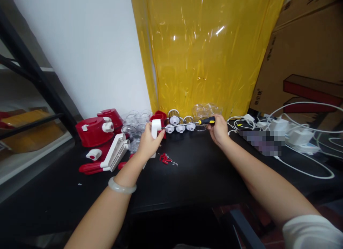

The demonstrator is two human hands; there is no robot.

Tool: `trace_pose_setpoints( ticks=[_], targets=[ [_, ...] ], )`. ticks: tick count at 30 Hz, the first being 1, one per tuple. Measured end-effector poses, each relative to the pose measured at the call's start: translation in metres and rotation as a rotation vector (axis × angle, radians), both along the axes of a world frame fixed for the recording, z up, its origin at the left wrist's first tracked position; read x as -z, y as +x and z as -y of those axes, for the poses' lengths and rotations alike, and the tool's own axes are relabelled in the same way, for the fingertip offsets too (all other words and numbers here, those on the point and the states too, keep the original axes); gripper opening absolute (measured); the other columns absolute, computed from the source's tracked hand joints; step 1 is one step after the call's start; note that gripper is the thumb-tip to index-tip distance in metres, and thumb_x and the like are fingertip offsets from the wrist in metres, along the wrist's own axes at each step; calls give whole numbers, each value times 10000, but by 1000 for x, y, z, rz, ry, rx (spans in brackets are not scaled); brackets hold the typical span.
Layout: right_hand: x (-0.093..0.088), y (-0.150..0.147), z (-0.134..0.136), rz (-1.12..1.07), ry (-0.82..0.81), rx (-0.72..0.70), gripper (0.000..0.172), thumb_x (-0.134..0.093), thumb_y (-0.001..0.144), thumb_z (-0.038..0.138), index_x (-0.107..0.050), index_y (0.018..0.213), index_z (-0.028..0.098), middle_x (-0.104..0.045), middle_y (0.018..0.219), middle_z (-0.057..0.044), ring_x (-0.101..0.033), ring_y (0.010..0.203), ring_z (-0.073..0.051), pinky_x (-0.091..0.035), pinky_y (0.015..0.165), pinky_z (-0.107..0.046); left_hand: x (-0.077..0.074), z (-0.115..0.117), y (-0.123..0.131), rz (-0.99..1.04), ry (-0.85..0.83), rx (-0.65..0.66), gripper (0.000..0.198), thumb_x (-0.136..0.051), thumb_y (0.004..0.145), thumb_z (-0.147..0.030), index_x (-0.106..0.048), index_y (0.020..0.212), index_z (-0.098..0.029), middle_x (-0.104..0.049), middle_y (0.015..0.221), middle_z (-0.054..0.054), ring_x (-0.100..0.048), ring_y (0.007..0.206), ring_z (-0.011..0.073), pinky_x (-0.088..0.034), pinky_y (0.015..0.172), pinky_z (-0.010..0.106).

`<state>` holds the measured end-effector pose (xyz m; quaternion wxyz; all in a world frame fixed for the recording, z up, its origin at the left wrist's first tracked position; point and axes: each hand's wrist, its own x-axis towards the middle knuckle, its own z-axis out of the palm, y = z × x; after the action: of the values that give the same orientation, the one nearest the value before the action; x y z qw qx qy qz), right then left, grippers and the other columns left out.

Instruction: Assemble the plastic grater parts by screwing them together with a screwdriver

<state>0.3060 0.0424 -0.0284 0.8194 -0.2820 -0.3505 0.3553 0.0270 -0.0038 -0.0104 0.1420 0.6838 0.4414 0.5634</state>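
Note:
My left hand (148, 141) is closed around a white plastic part (155, 127), holding it up over the table. My right hand (219, 130) grips the black and yellow handle of a screwdriver (206, 121). Its long shaft runs level to the left, and the tip meets the right side of the white part. Whether the tip sits in a screw is too small to tell. Behind the shaft stand several metal-and-white drum pieces (174, 118). Small red pieces (164, 158) and loose screws (174, 163) lie on the table below my left hand.
On the left of the black table (198, 181) are red housings (93, 131), white arms with red handles (115, 154) and clear cups (131, 118). White chargers and cables (300, 136) spread on the right. A yellow plastic sheet (209, 55) and a cardboard box (302, 55) stand behind.

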Motion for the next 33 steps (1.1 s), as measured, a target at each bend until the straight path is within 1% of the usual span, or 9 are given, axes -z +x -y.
trace_pose_setpoints(
  ticks=[6,10,13,17,20,23,26,29,33],
  targets=[
    [-6,2,4,34,50,36,385,-720,715,518,-492,749,210,-506,598,94,-494,422,-48,-374,340,-153,1,-1,-1,99,17,78,316,-722,785,-338,-527,1006,-225,-630,683,-19,-553,414,140,-442,398,274],
    [-4,3,2,63,45,49,424,-726,712,562,-496,756,208,-516,592,89,-494,412,-54,-386,339,-162,0,0,-1,79,24,80,295,-721,785,-342,-522,969,-225,-617,650,-25,-542,391,136,-427,380,267],
    [-2,5,-1,67,23,58,431,-725,713,571,-497,751,207,-512,574,89,-481,392,-55,-391,334,-166,-5,4,1,12,-32,34,321,-711,780,-380,-507,968,-217,-611,649,-18,-559,414,148,-430,398,269],
    [1,7,-3,83,-18,58,421,-726,722,559,-493,748,210,-492,538,91,-485,383,-62,-399,332,-164,-10,10,4,-121,-161,-93,344,-641,815,-455,-487,998,-207,-625,695,-13,-613,499,166,-482,516,290],
    [3,8,-3,96,-40,49,413,-703,745,563,-480,745,215,-491,518,86,-477,370,-66,-386,320,-165,-12,12,5,-171,-173,-143,347,-614,824,-462,-487,1017,-203,-641,719,-6,-637,560,179,-482,577,297],
    [4,8,-4,110,-73,46,410,-680,764,564,-463,722,220,-484,498,81,-466,354,-69,-357,303,-166,-12,12,5,-193,-185,-148,352,-607,822,-469,-483,1020,-206,-648,719,-3,-635,556,182,-473,588,300],
    [4,9,-5,78,-118,4,365,-620,806,549,-483,733,218,-500,491,65,-477,354,-86,-352,301,-182,-12,11,4,-195,-202,-133,359,-597,825,-495,-476,1007,-211,-651,722,-7,-617,510,169,-464,577,298],
    [3,9,-6,18,-166,-87,319,-506,861,512,-519,759,210,-515,489,46,-490,361,-107,-376,319,-207,-11,11,4,-203,-196,-138,375,-599,823,-521,-474,994,-212,-654,726,-10,-624,531,174,-461,585,298],
    [5,10,-7,5,-171,-138,246,-458,857,402,-560,767,196,-552,544,25,-507,395,-106,-406,360,-219,-12,12,4,-202,-197,-142,384,-605,822,-520,-475,1007,-210,-653,726,-12,-630,549,179,-467,592,296]
  ],
)
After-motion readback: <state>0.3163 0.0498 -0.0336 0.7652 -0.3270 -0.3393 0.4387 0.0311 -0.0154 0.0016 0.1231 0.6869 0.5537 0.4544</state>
